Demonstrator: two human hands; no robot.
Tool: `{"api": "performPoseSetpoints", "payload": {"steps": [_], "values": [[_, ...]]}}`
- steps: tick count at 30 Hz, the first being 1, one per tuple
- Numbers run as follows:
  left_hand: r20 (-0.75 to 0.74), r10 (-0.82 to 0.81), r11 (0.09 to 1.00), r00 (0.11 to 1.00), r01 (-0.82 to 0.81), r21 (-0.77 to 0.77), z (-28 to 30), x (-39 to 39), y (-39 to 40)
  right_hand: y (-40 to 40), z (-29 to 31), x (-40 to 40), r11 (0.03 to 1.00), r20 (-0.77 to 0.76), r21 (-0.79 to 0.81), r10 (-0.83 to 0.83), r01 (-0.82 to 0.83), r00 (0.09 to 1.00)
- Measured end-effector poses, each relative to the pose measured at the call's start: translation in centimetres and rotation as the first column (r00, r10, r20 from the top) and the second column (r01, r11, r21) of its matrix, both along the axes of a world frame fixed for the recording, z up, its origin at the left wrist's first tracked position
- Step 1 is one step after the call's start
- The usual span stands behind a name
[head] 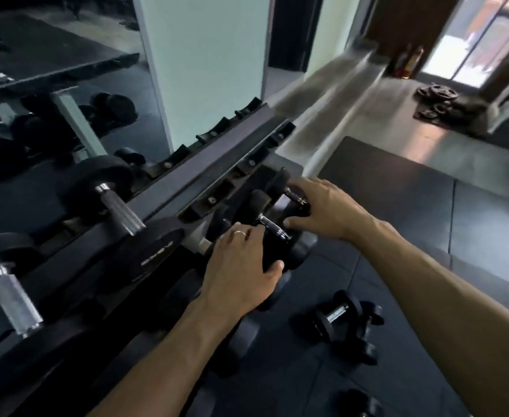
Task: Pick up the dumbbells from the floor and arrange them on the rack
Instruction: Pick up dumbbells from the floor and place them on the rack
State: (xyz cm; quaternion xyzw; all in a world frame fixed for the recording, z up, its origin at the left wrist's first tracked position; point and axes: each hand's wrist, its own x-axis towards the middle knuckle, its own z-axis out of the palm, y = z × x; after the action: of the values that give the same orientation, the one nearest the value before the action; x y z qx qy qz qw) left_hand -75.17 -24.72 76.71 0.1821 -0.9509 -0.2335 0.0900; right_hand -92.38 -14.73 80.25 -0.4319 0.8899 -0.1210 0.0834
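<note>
We look down on a long black metal dumbbell rack with slanted rails and rubber cradles, running from the lower left to the upper middle; every place below is given from this rack. Behind it stands a large wall mirror and a pale green pillar. In front of it and to its right spreads the dark rubber gym floor.

On the rack's upper rail at its left end sit two large black dumbbells with ribbed silver handles, lying across the rail.

At the right end of the rack's lower rail we have both arms stretched out. Our left hand, a ring on one finger, grips the near black head of a small black dumbbell with a shiny chrome handle, its fingers and thumb curled round that head. Just beyond it, our right hand is laid over a second small black dumbbell; its thumb and fingers bend round the near head, holding it. Both dumbbells lie on the lower rail, side by side.

On the floor in front of the rack, near its right end, lie a few more small black dumbbells. Far beyond the rack's right end a pile of dark weight plates is blurred.
</note>
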Motion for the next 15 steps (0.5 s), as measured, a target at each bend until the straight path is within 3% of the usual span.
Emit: {"api": "performPoseSetpoints", "payload": {"steps": [7, 15], "values": [[0.18, -0.222, 0.975, 0.958, 0.218, 0.038, -5.7, -4.3, 13.8, 17.4, -5.4, -1.9, 0.981, 0.08, 0.049, -0.19, 0.187, 0.978], [0.427, -0.365, 0.931, 0.827, 0.327, 0.163, -18.0, -5.7, 29.6, 36.2, -18.6, -1.7, 0.928, 0.221, 0.187, -0.36, 0.323, 0.906]]}}
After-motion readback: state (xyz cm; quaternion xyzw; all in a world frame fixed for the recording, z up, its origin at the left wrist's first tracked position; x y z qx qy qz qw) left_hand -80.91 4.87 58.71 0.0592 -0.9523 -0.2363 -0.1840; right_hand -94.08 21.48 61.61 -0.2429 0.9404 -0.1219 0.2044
